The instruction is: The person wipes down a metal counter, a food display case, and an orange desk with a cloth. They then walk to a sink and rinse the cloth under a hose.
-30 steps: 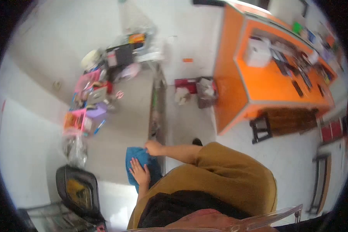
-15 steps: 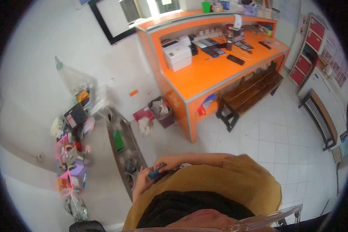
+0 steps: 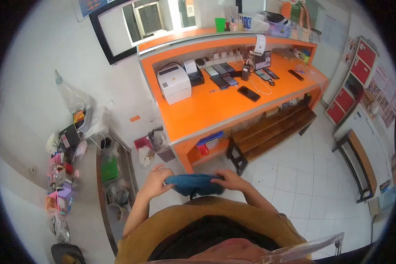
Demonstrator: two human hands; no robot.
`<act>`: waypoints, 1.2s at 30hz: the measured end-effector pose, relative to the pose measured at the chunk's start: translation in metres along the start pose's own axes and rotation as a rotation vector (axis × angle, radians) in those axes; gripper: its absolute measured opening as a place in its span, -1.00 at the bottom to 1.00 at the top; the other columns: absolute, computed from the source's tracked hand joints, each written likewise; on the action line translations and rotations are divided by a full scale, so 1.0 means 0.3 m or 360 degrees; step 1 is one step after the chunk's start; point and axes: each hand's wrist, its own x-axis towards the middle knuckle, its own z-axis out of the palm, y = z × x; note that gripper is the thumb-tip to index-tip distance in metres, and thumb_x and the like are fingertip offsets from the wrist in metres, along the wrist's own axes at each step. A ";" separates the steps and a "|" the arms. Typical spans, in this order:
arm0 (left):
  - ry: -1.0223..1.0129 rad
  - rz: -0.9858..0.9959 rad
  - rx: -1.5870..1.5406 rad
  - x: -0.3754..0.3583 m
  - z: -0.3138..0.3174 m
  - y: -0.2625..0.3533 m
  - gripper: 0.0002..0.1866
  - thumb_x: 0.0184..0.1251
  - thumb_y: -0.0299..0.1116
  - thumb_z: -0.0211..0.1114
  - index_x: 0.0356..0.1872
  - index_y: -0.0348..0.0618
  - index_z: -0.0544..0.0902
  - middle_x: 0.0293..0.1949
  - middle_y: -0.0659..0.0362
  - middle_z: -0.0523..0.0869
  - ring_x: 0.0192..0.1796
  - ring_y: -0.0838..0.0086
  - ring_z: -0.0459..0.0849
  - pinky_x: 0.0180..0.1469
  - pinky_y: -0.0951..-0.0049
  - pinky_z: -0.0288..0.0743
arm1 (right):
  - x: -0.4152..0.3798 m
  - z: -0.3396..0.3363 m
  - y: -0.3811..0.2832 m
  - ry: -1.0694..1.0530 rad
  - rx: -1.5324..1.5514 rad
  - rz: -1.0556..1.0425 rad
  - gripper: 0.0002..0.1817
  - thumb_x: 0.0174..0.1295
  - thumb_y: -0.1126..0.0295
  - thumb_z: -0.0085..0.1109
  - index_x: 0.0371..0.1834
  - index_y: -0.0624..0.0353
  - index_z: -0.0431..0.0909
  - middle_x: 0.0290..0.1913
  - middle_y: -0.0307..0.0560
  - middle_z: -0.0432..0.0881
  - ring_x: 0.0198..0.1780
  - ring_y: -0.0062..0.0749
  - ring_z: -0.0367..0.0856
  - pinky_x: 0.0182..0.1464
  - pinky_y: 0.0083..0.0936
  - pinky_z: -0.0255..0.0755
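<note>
A teal cloth-like item (image 3: 194,184) is stretched between my two hands, low in the view, just above my mustard-coloured top. My left hand (image 3: 157,181) pinches its left end, thumb against the cloth. At the right end, my right hand (image 3: 229,180) grips it between thumb and fingers. The item sags a little in the middle, and a small dark strip hangs beneath it. Beyond my hands stands the orange counter (image 3: 185,123).
The counter carries a white printer (image 3: 174,83), several phones and a black phone (image 3: 249,93). A wooden bench (image 3: 273,132) stands before it. Left are a grey table (image 3: 86,189), a shelf with a green basket (image 3: 110,169) and a waste bin (image 3: 162,147).
My hands have moved apart and up from close to my body, spreading the teal item between them. The camera view has shifted, bringing the counter lower and further left.
</note>
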 end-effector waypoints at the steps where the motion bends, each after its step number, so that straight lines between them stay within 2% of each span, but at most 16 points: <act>1: -0.0047 -0.0055 0.0023 0.023 0.005 0.009 -0.70 -0.10 -0.39 0.43 -0.33 -0.13 0.50 -0.40 0.13 0.61 -0.23 0.21 0.61 0.24 0.07 0.24 | -0.008 -0.050 0.022 0.0035 0.0008 0.0014 -0.73 0.15 0.23 0.29 -0.26 0.21 0.56 -0.45 0.00 0.59 -0.40 -0.27 0.56 -0.31 -0.35 0.39; 3: -0.0149 -0.0191 -0.0026 0.065 -0.005 0.029 -0.70 -0.07 -0.35 0.44 -0.32 -0.12 0.53 -0.40 0.12 0.61 -0.23 0.20 0.61 0.13 0.08 0.28 | -0.005 -0.165 0.004 -0.0089 -0.0081 0.0172 -0.72 0.15 0.20 0.30 -0.28 0.21 0.59 -0.46 -0.03 0.59 -0.38 -0.35 0.56 -0.31 -0.39 0.39; 6: -0.0312 -0.0128 0.0074 0.124 -0.019 -0.025 -0.74 -0.03 -0.31 0.42 -0.31 -0.10 0.59 -0.38 0.11 0.64 -0.23 0.18 0.62 0.01 0.12 0.35 | 0.042 -0.313 0.015 -0.0478 -0.0123 -0.0109 -0.68 0.13 0.19 0.31 -0.21 0.20 0.60 -0.43 -0.01 0.59 -0.34 -0.32 0.57 -0.26 -0.40 0.39; 7: -0.0374 -0.0063 0.0136 0.142 -0.033 -0.053 -0.76 -0.01 -0.30 0.41 -0.31 -0.10 0.62 -0.37 0.11 0.65 -0.24 0.18 0.63 -0.03 0.13 0.37 | 0.077 -0.366 -0.001 -0.0649 -0.0203 -0.0118 -0.58 0.10 0.15 0.32 -0.07 0.21 0.57 -0.24 0.02 0.65 -0.14 -0.32 0.60 -0.08 -0.39 0.41; 10: -0.0576 -0.0267 0.0104 0.243 -0.127 -0.124 -0.75 -0.01 -0.32 0.40 -0.28 -0.13 0.64 -0.33 0.08 0.66 -0.21 0.14 0.62 -0.09 0.17 0.41 | 0.234 -0.465 0.015 -0.0608 -0.0089 -0.0299 -0.54 0.05 0.17 0.35 -0.04 0.20 0.57 -0.17 0.04 0.66 -0.08 -0.28 0.61 0.00 -0.41 0.42; 12: -0.0264 -0.0116 0.0361 0.316 -0.222 -0.180 -0.79 0.01 -0.35 0.38 -0.33 -0.20 0.63 -0.32 0.02 0.65 -0.21 0.10 0.61 -0.16 0.20 0.44 | 0.344 -0.554 0.009 -0.0337 -0.0448 -0.0125 -0.59 0.04 0.24 0.35 -0.06 0.19 0.59 -0.16 0.05 0.66 -0.08 -0.23 0.61 0.02 -0.41 0.42; 14: -0.0032 -0.0215 0.0411 0.394 -0.360 -0.202 -0.82 0.02 -0.40 0.37 -0.36 -0.24 0.63 -0.33 -0.03 0.63 -0.20 0.09 0.60 -0.17 0.23 0.43 | 0.463 -0.671 -0.101 -0.0198 -0.0741 -0.0207 -0.66 0.07 0.30 0.33 -0.10 0.22 0.61 -0.18 0.05 0.66 -0.10 -0.17 0.61 0.00 -0.40 0.43; 16: 0.0156 -0.0355 0.0331 0.468 -0.499 -0.181 -0.84 -0.01 -0.44 0.37 -0.39 -0.26 0.62 -0.37 -0.03 0.60 -0.21 0.10 0.58 -0.18 0.24 0.41 | 0.538 -0.772 -0.247 -0.0028 -0.0732 -0.0293 -0.73 0.07 0.33 0.32 -0.19 0.23 0.63 -0.24 0.05 0.66 -0.17 -0.16 0.60 -0.09 -0.38 0.45; 18: 0.0460 -0.0050 0.0595 0.508 -0.593 -0.161 -0.82 -0.09 -0.51 0.34 -0.38 -0.26 0.61 -0.38 0.01 0.58 -0.21 0.13 0.57 -0.18 0.30 0.39 | 0.596 -0.856 -0.353 0.0119 -0.0695 -0.0522 -0.77 0.03 0.38 0.33 -0.24 0.22 0.64 -0.32 0.02 0.64 -0.24 -0.18 0.60 -0.17 -0.36 0.44; 21: 0.0703 0.0014 0.0567 0.520 -0.658 -0.151 -0.78 -0.21 -0.59 0.26 -0.40 -0.25 0.61 -0.36 0.06 0.57 -0.19 0.18 0.57 -0.16 0.35 0.39 | 0.623 -0.896 -0.470 0.0264 -0.0780 -0.0648 -0.80 -0.02 0.46 0.32 -0.28 0.20 0.66 -0.38 -0.01 0.62 -0.29 -0.18 0.59 -0.22 -0.34 0.43; 24: 0.0686 0.0211 0.0161 0.490 -0.599 -0.266 -0.70 -0.31 -0.65 0.18 -0.39 -0.24 0.60 -0.30 0.10 0.59 -0.10 0.23 0.58 -0.07 0.41 0.38 | 0.617 -0.834 -0.398 0.0167 -0.0836 -0.0566 -0.79 -0.04 0.51 0.30 -0.27 0.18 0.65 -0.35 -0.01 0.62 -0.23 -0.14 0.59 -0.17 -0.32 0.44; 26: 0.0492 0.0077 -0.0062 0.459 -0.483 -0.383 -0.66 -0.35 -0.63 0.17 -0.37 -0.23 0.61 -0.25 0.11 0.62 -0.05 0.21 0.58 -0.01 0.36 0.40 | 0.635 -0.758 -0.247 -0.0038 -0.0670 -0.0478 -0.74 -0.05 0.50 0.31 -0.22 0.16 0.65 -0.29 0.01 0.62 -0.15 -0.10 0.57 -0.10 -0.32 0.43; 28: 0.0260 -0.0119 -0.0260 0.450 -0.307 -0.505 -0.69 -0.25 -0.49 0.32 -0.31 -0.19 0.64 -0.23 0.10 0.67 -0.04 0.22 0.62 -0.01 0.29 0.44 | 0.670 -0.656 -0.008 -0.0231 -0.0528 -0.0223 -0.71 -0.03 0.44 0.31 -0.17 0.16 0.63 -0.23 0.03 0.61 -0.08 -0.08 0.55 -0.04 -0.30 0.42; 30: -0.0152 -0.0245 -0.0249 0.407 -0.116 -0.659 -0.71 -0.10 -0.44 0.37 -0.25 -0.17 0.64 -0.19 0.07 0.67 -0.02 0.19 0.61 0.03 0.25 0.45 | 0.679 -0.555 0.179 -0.0338 -0.0707 -0.0081 -0.71 0.02 0.39 0.26 -0.15 0.19 0.63 -0.31 0.03 0.60 -0.19 -0.10 0.57 -0.12 -0.32 0.42; 33: -0.0512 -0.0471 -0.0418 0.409 -0.042 -0.712 -0.76 0.00 -0.42 0.37 -0.25 -0.22 0.65 -0.19 -0.01 0.66 -0.06 0.14 0.62 0.02 0.32 0.47 | 0.751 -0.509 0.281 -0.0739 -0.0474 0.0439 -0.68 0.10 0.26 0.28 -0.12 0.20 0.62 -0.27 0.06 0.60 -0.14 -0.07 0.56 -0.04 -0.28 0.42; 36: -0.0157 -0.0446 -0.0315 0.549 0.024 -0.727 -0.69 0.11 -0.27 0.37 -0.14 -0.18 0.63 -0.09 -0.01 0.64 -0.01 0.12 0.59 0.07 0.23 0.43 | 0.892 -0.463 0.390 -0.0389 -0.0536 0.0073 -0.59 0.13 0.13 0.25 -0.06 0.17 0.60 -0.10 0.12 0.57 0.01 -0.03 0.53 0.06 -0.27 0.38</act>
